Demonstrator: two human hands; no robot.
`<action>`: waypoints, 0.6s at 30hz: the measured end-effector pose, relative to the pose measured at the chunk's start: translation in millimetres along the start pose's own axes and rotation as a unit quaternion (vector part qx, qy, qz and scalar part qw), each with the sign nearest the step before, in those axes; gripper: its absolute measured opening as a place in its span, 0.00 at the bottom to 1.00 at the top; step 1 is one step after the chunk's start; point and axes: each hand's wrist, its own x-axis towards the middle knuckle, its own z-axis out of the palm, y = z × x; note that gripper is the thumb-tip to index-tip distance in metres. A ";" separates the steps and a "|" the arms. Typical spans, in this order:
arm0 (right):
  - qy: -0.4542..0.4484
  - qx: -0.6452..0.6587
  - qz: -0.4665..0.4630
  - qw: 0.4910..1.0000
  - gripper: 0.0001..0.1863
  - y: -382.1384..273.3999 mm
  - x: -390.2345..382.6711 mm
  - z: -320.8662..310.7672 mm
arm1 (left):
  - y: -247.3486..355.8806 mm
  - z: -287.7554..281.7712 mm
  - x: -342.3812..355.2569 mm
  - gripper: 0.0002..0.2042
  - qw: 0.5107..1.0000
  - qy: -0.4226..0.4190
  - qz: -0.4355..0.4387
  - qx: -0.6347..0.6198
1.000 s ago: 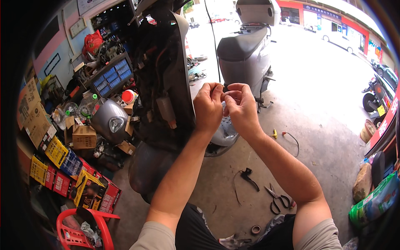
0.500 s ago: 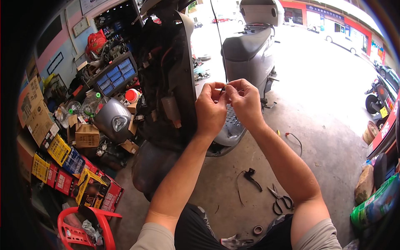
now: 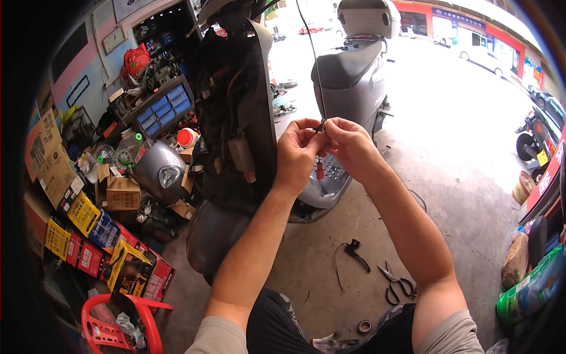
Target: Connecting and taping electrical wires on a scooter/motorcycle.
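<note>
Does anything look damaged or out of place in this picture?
Yes. The near scooter seems to lack its front cover, because its dark inner parts are exposed. Also, scissors and a black lever lie loose on the floor, where someone may step on them. I see no spill.

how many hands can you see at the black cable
2: the left hand and the right hand, close together at the cable's lower stretch, just above a red piece. No others show.
</note>
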 end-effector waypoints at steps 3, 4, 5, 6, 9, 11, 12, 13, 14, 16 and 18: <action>0.000 0.036 0.014 0.999 0.07 -3.2 -2.3 -2.3 | -1.7 2.5 0.7 0.10 0.999 -0.005 0.033 -0.003; 0.000 -0.020 -0.002 1.000 0.09 -6.0 -3.9 -0.6 | -4.5 1.4 1.7 0.11 0.999 0.010 0.040 0.026; -0.001 -0.076 -0.019 0.997 0.10 -8.6 -5.5 1.8 | -6.5 0.4 2.4 0.11 0.997 0.026 0.047 0.054; -0.001 -0.076 -0.018 0.997 0.10 -9.5 -6.4 4.4 | -7.1 0.0 3.0 0.11 0.997 0.026 0.046 0.054; 0.019 -0.255 -0.060 0.965 0.11 -9.5 -6.9 15.2 | -7.6 -0.8 4.0 0.13 0.991 0.043 0.072 0.103; 0.052 -0.264 -0.055 0.962 0.11 -10.0 -7.4 19.5 | -6.9 0.6 4.3 0.14 0.991 0.039 0.061 0.114; 0.054 -0.264 -0.056 0.961 0.11 -11.1 -7.0 16.7 | -4.8 3.3 3.7 0.14 0.991 0.038 0.062 0.114; 0.054 -0.261 -0.051 0.962 0.11 -12.2 -5.8 11.9 | -1.7 6.6 2.2 0.14 0.994 0.033 0.032 0.095; 0.055 -0.257 -0.047 0.964 0.10 -13.6 -5.0 7.7 | -0.4 9.1 1.8 0.14 0.997 0.029 0.002 0.076; 0.046 -0.240 -0.041 0.969 0.09 -13.3 -3.5 6.4 | -3.1 5.9 1.8 0.13 0.997 0.023 0.012 0.067; 0.040 -0.224 -0.036 0.973 0.09 -13.8 -1.9 3.4 | -4.6 4.1 1.6 0.13 0.998 0.014 0.022 0.056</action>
